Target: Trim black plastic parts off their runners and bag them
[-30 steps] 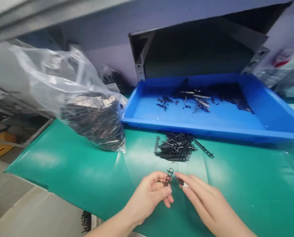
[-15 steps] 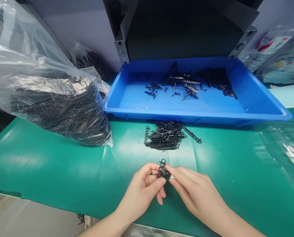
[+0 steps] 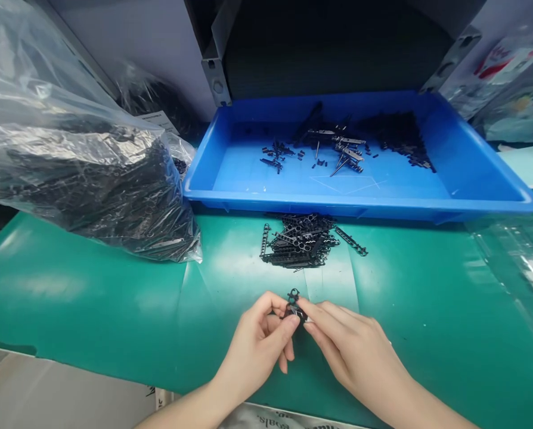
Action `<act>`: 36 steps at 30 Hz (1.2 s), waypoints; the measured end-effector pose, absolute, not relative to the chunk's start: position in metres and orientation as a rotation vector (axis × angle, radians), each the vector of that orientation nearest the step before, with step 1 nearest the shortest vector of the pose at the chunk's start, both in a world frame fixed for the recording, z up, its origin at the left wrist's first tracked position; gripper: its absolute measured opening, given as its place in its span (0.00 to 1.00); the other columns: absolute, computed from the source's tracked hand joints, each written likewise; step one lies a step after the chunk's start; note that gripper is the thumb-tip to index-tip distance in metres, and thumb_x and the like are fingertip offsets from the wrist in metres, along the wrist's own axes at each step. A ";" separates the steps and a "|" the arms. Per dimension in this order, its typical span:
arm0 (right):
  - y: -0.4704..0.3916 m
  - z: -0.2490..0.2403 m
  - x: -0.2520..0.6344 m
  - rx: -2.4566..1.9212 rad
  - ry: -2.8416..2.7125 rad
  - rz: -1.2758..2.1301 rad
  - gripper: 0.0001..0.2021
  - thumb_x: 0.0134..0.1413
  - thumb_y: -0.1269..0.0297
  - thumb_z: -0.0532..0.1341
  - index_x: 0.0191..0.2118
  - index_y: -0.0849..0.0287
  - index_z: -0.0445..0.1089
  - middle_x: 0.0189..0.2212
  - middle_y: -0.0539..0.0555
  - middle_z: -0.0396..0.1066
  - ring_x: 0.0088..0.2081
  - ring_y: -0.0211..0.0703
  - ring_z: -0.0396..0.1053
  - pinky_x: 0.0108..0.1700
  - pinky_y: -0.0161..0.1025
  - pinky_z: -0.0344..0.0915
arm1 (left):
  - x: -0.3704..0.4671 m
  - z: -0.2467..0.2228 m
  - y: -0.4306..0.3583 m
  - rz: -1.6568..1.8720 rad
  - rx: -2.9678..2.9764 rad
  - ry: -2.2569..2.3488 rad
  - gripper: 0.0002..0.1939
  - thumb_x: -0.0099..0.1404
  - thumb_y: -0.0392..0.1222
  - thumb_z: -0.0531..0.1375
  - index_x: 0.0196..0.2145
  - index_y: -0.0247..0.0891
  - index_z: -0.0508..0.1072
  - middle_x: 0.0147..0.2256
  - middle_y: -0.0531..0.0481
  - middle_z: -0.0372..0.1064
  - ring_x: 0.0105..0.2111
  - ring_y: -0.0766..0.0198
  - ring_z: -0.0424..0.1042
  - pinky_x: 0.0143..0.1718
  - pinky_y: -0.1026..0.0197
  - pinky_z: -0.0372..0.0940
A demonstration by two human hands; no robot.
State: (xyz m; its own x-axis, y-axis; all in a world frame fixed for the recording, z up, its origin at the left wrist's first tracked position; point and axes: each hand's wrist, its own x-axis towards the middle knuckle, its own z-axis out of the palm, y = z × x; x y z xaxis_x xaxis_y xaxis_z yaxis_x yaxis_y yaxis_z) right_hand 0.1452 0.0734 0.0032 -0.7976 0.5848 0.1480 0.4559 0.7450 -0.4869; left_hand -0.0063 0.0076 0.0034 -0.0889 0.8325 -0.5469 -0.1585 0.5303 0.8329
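Note:
Near the front of the green mat, my left hand (image 3: 263,333) pinches a small black plastic part (image 3: 294,296) between thumb and fingers. A ring-shaped end of the part sticks up beyond the fingertips. My right hand (image 3: 347,333) meets it from the right, its thumb and index finger closed at the same piece. A little white shows at the right fingertips, too small to name. Much of the held part is covered by the fingers. Straight ahead of both hands lies a pile of black plastic strips (image 3: 300,243) with ringed ends.
Behind the pile stands a blue tray (image 3: 360,205) holding black parts in several heaps. A clear plastic bag (image 3: 101,185) full of black pieces leans at the left. Clear plastic packaging (image 3: 517,250) lies at the right, and a dark panel (image 3: 333,47) overhangs the tray.
The view has shifted slightly. Both hands keep hold of the black part, with the fingers drawn a little closer together around it.

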 end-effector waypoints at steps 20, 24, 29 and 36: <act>0.067 -0.004 0.138 -0.894 -2.530 0.463 0.17 0.63 0.69 0.45 0.50 0.65 0.65 0.24 0.52 0.69 0.22 0.38 0.66 0.19 0.32 0.56 | -0.006 0.006 0.013 0.891 0.589 1.436 0.13 0.61 0.50 0.53 0.27 0.41 0.54 0.12 0.59 0.62 0.10 0.71 0.59 0.12 0.69 0.55; 0.069 -0.003 0.142 -0.892 -2.480 0.512 0.16 0.63 0.68 0.44 0.49 0.65 0.65 0.24 0.53 0.70 0.23 0.38 0.68 0.20 0.32 0.58 | -0.018 0.008 0.026 0.881 0.933 1.570 0.05 0.64 0.42 0.49 0.31 0.39 0.59 0.23 0.53 0.67 0.24 0.66 0.68 0.28 0.63 0.64; 0.076 -0.002 0.147 -1.078 -2.394 0.865 0.16 0.62 0.65 0.44 0.49 0.60 0.64 0.32 0.55 0.73 0.31 0.42 0.72 0.25 0.34 0.66 | -0.034 -0.006 0.050 0.695 1.835 2.121 0.07 0.63 0.38 0.51 0.37 0.38 0.67 0.33 0.48 0.66 0.31 0.62 0.68 0.29 0.63 0.60; 0.099 0.006 0.149 -1.349 -2.027 1.575 0.17 0.54 0.55 0.51 0.44 0.58 0.66 0.23 0.49 0.68 0.22 0.41 0.65 0.22 0.35 0.62 | -0.032 -0.011 0.051 0.559 2.244 2.259 0.10 0.62 0.34 0.51 0.32 0.39 0.73 0.27 0.50 0.70 0.25 0.65 0.68 0.24 0.65 0.55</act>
